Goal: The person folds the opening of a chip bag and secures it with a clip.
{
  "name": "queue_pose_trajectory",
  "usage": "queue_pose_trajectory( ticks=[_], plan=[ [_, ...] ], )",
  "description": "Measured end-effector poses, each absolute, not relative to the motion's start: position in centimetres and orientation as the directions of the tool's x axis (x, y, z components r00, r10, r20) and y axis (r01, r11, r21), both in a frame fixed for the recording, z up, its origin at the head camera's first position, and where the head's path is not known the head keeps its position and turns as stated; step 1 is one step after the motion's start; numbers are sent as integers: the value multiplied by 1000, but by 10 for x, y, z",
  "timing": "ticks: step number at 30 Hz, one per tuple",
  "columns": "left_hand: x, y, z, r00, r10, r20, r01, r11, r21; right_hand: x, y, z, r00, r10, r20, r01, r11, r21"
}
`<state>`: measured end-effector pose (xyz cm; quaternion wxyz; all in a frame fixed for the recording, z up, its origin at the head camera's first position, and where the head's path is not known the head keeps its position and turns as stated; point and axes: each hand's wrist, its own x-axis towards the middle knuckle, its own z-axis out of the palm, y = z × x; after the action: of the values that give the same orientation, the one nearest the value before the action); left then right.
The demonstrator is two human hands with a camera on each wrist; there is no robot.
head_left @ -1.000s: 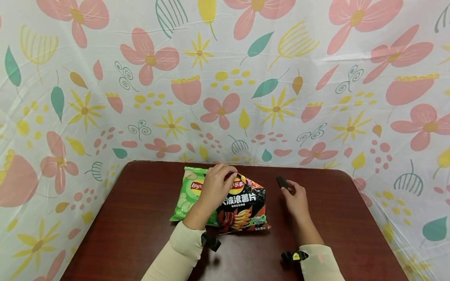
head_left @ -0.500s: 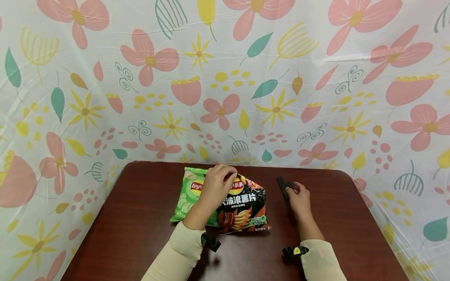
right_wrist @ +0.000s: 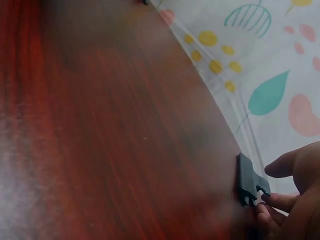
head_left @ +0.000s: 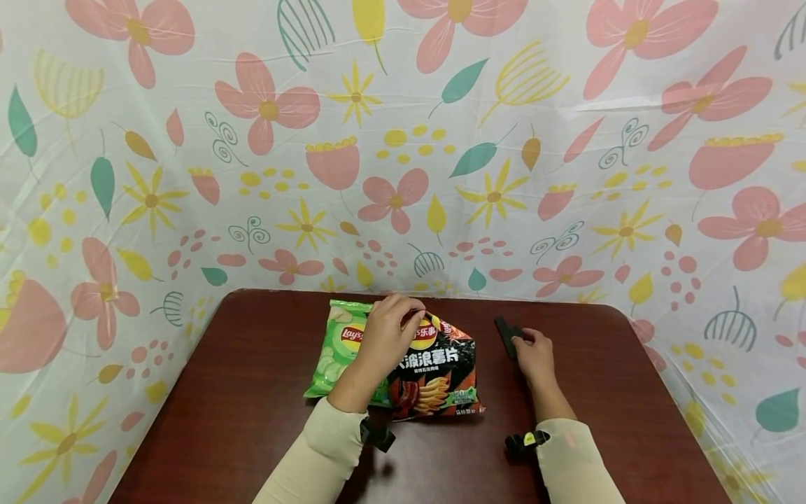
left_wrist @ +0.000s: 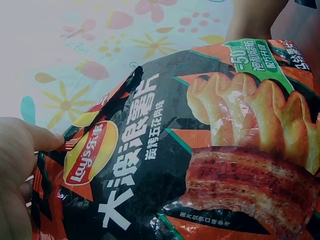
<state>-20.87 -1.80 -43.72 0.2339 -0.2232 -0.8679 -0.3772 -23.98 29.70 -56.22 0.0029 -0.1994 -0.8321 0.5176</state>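
A black bag of potato chips (head_left: 434, 371) with orange patches lies with its upper edge folded over and gathered. My left hand (head_left: 387, 336) pinches that folded edge; in the left wrist view, the thumb and fingers (left_wrist: 45, 139) are at the bag's top corner. To the right, a small black clip (head_left: 506, 337) lies on the table near its back edge. My right hand (head_left: 536, 357) is beside it, fingertips at its handle. In the right wrist view, one finger of the right hand (right_wrist: 300, 192) touches the clip's (right_wrist: 246, 177) handle while another digit stays apart above it.
A green bag of chips (head_left: 336, 350) lies partly under the black bag and my left forearm. The dark red wooden table (head_left: 252, 434) ends at the back against a flower-patterned cloth (head_left: 397, 140), which also hangs along both sides.
Held tilted in my right hand a second ago, the clip now lies flat on the table, and that hand has shifted slightly right along it. The left hand and both bags have stayed put.
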Motion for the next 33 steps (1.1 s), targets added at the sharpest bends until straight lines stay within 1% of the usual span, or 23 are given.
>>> queue_pose_trajectory(
  ticks=[10, 14, 20, 27, 33],
  plan=[
    [-207, -18, -437, -794, 207, 572, 558, 623, 548, -249, 305, -568, -930, 344, -133, 300, 496, -815],
    [-207, -18, -436, -794, 205, 572, 557, 623, 550, -250, 307, -569, -933, 331, -142, 304, 512, -803],
    [-206, -18, -436, -797, 209, 567, 557, 618, 555, -249, 307, -568, -936, 313, -158, 305, 505, -808],
    [-207, -18, -437, -796, 206, 569, 556, 619, 555, -249, 309, -567, -928, 314, -200, 330, 443, -834],
    [-206, -18, -437, -797, 205, 568, 553, 623, 552, -246, 310, -564, -921, 330, -208, 338, 409, -847]
  ],
)
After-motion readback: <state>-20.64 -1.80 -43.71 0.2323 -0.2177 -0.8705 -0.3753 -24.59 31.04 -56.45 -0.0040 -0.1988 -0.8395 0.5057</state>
